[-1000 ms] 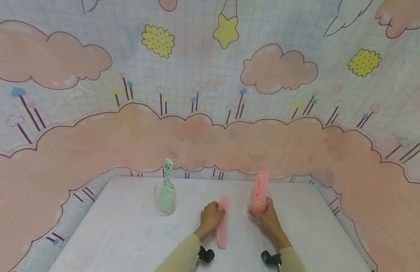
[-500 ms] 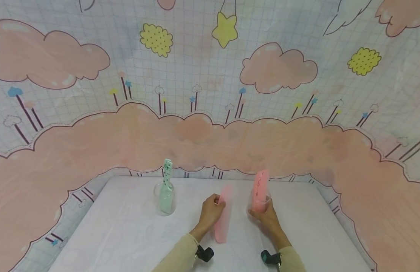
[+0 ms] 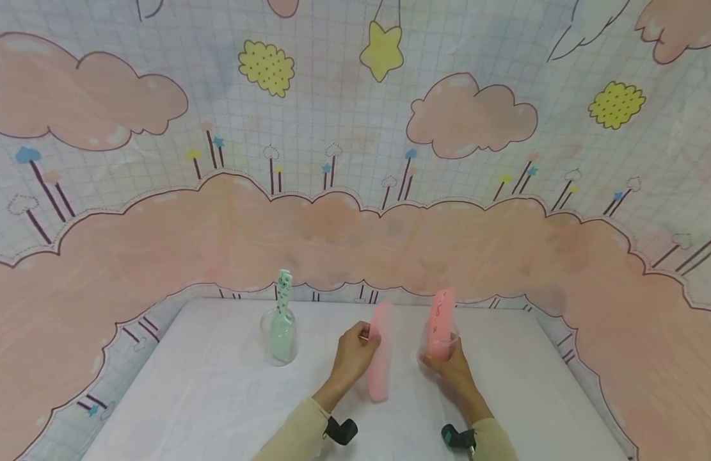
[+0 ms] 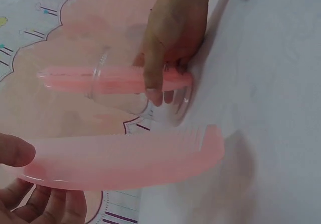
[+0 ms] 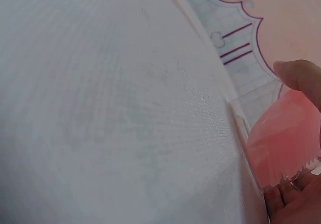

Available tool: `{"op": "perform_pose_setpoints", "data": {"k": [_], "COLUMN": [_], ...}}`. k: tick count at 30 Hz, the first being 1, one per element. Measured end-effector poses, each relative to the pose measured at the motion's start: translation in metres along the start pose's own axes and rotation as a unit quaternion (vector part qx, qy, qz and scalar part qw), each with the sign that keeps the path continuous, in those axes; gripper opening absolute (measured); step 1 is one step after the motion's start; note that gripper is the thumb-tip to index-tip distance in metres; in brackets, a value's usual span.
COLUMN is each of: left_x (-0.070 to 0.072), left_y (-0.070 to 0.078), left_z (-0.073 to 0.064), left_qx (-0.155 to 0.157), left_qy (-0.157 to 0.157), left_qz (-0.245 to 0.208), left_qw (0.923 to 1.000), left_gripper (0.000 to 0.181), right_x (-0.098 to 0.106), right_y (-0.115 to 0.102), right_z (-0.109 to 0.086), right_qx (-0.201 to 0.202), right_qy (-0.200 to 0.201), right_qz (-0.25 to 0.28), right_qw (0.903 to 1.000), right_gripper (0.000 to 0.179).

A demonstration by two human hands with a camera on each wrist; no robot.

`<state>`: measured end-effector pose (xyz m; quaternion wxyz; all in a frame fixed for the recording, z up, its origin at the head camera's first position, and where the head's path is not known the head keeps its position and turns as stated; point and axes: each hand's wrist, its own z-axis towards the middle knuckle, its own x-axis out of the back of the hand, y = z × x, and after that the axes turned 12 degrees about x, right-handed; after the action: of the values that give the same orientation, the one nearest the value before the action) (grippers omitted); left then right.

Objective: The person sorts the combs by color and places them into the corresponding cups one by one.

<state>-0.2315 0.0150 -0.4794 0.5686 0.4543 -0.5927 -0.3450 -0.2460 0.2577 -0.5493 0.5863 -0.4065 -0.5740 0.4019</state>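
My left hand [image 3: 354, 352] pinches a pink comb [image 3: 379, 371] between thumb and fingers, holding it above the table. In the left wrist view this comb [image 4: 125, 161] lies across the lower part, its teeth facing up in the picture. My right hand [image 3: 454, 372] grips a clear cup [image 4: 118, 102] low on its wall. A second pink comb [image 3: 441, 317] leans inside that cup, its marked upper part sticking out above the rim. The right wrist view shows its toothed lower end [image 5: 283, 138] through the cup, between thumb and fingers.
Left of the hands, another clear cup [image 3: 267, 326] stands on the white table [image 3: 205, 384]. A mint-green item with a dark-spotted handle [image 3: 283, 291] stands in it; its exact kind is unclear. A patterned cloth backdrop [image 3: 355, 243] rises behind the table's far edge.
My left hand has lifted the comb and moved it slightly away from me, toward the far edge. My right hand and the cup it grips have stayed in place.
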Motion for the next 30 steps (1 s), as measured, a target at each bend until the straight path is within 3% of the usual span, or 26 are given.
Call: {"op": "perform_pose_setpoints", "data": {"k": [14, 30], "left_x": [0.016, 0.018], "left_y": [0.033, 0.057], "left_z": [-0.009, -0.006], "left_qx": [-0.081, -0.101], "left_qy": [0.022, 0.013], "left_qz": [-0.004, -0.015], "left_qw": [0.9965, 0.9947], "left_gripper": [0.012, 0.017], "right_x": [0.000, -0.002], "right_y": [0.000, 0.000], "right_z": [0.000, 0.001], "right_qx": [0.005, -0.008], "right_qy": [0.000, 0.001], "right_qz": [-0.007, -0.001], "right_qw": [1.0000, 1.0000], "right_gripper": [0.107, 0.105]}}
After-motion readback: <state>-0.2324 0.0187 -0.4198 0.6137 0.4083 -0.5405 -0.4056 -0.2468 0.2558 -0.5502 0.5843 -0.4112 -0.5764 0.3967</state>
